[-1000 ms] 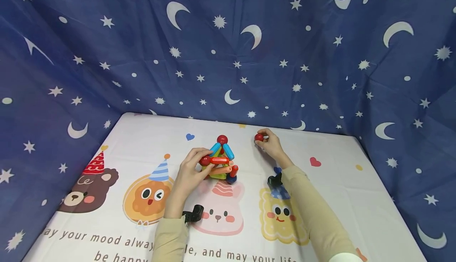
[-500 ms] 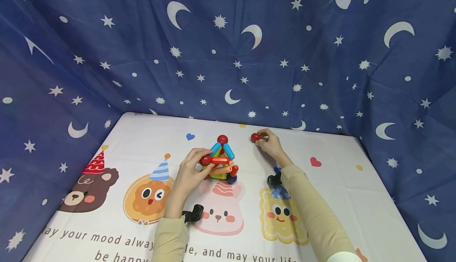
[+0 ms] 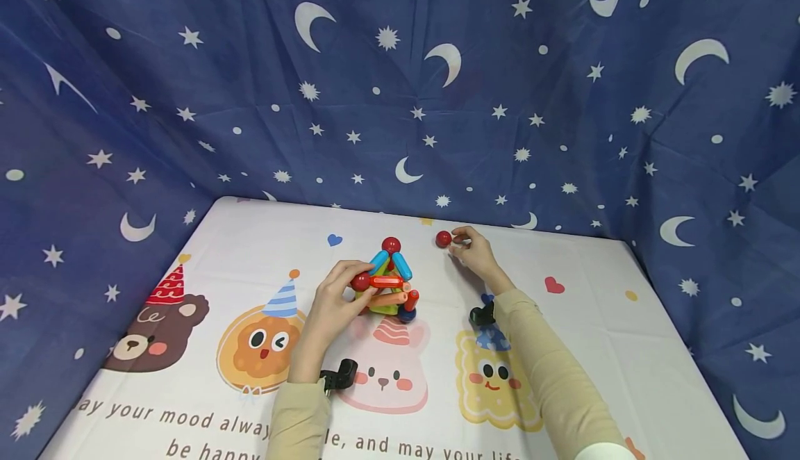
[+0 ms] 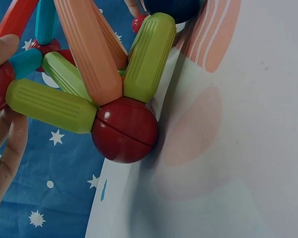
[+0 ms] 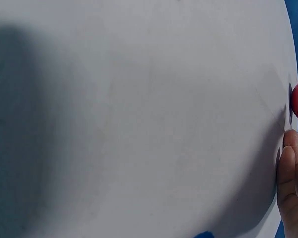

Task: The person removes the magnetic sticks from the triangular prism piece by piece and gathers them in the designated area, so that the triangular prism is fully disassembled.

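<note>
Loose red ball (image 3: 444,239) moved left, near the table's far edge (image 3: 375,217).

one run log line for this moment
left hand: holds stick-and-ball structure | right hand: beside loose red ball, contact unclear | loose red ball: on white printed cloth, apart from structure

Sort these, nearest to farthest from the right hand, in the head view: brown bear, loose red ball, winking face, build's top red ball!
1. Loose red ball: just left of the right hand.
2. Build's top red ball: farther left, on blue rods.
3. Winking face: printed, lower left.
4. Brown bear: printed, farthest left.
</note>
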Tool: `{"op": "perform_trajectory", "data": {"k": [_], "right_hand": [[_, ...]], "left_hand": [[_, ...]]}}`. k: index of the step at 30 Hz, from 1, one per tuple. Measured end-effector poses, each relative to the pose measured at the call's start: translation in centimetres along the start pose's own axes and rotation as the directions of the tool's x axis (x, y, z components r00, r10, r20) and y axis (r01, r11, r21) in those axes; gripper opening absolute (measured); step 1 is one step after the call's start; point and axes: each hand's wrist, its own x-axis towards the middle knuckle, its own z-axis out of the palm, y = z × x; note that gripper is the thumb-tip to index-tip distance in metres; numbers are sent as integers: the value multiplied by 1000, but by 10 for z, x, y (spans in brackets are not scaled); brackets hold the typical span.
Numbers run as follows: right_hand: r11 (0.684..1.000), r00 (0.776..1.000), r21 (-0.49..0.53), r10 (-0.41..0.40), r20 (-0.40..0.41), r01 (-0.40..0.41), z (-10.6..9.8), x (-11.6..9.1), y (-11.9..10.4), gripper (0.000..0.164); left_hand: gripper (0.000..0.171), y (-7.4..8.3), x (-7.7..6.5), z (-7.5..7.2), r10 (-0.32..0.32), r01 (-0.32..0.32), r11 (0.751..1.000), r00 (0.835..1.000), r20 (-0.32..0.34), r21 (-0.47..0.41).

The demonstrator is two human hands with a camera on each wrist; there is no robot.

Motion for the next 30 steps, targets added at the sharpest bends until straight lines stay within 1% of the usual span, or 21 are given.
{"op": "perform_trajectory", "data": {"k": [7, 10, 16, 23, 26, 30], "right_hand": [[1000, 1000, 11, -1, -5, 1, -5, -2, 3, 39], [999, 1000, 27, -18, -6, 18, -8, -5, 3, 39], [995, 997, 56, -75, -31, 77, -18, -13, -4, 38], [986, 988, 74, -146, -41, 149, -29, -23, -12, 36], [980, 982, 74, -182, -47, 185, -33, -30, -19, 33], [970, 973, 83, -224, -51, 228, -36, -40, -35, 31]], "left_hand": [[39, 3, 0, 1, 13, -13, 1000, 1000, 2, 5], [39, 4, 0, 0, 23, -23, 1000, 1000, -5, 6], [41, 2, -1, -1, 42, -42, 999, 999, -12, -13], [41, -1, -2, -3, 62, -62, 998, 998, -12, 7], [42, -1, -2, -4, 64, -64, 998, 998, -14, 5], [42, -2, -1, -7, 59, -59, 998, 998, -19, 6]]}}
